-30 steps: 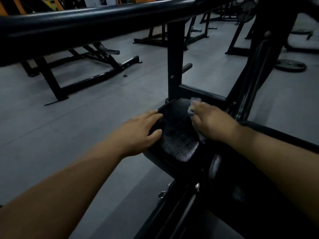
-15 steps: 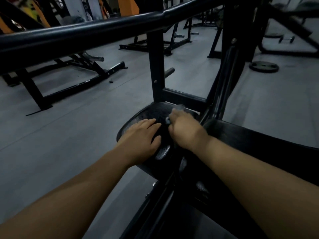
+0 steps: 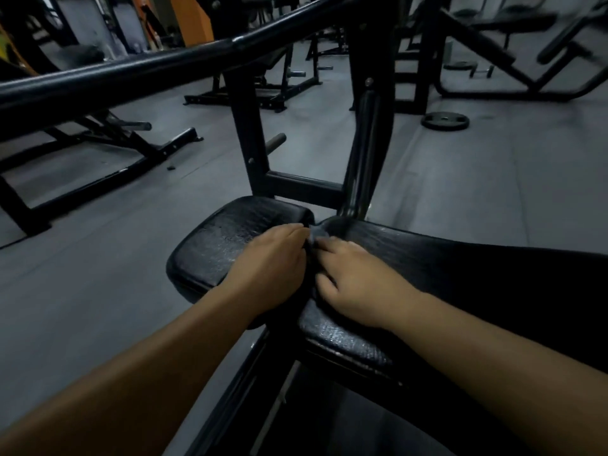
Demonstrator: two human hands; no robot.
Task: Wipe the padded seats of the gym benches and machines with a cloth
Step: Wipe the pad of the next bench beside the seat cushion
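A black padded seat (image 3: 214,245) of a gym bench sits in the middle of the head view, its surface worn and shiny. The long black back pad (image 3: 444,255) runs off to the right of it. My left hand (image 3: 273,268) rests flat on the seat's right part. My right hand (image 3: 358,284) lies on the near end of the back pad, by the gap between the two pads. It holds a small grey cloth (image 3: 316,232), which shows only past its fingertips; the rest is hidden under the hand.
A thick black bar (image 3: 131,74) crosses the view above the bench. Two black uprights (image 3: 250,139) (image 3: 365,143) rise just behind the seat. A weight plate (image 3: 444,120) lies on the grey floor at the right, and another bench frame (image 3: 98,149) stands at the left.
My right hand has slid the cloth from the far edge of the seat toward me, onto the gap and the back pad. My left hand stays on the seat. My view has shifted right.
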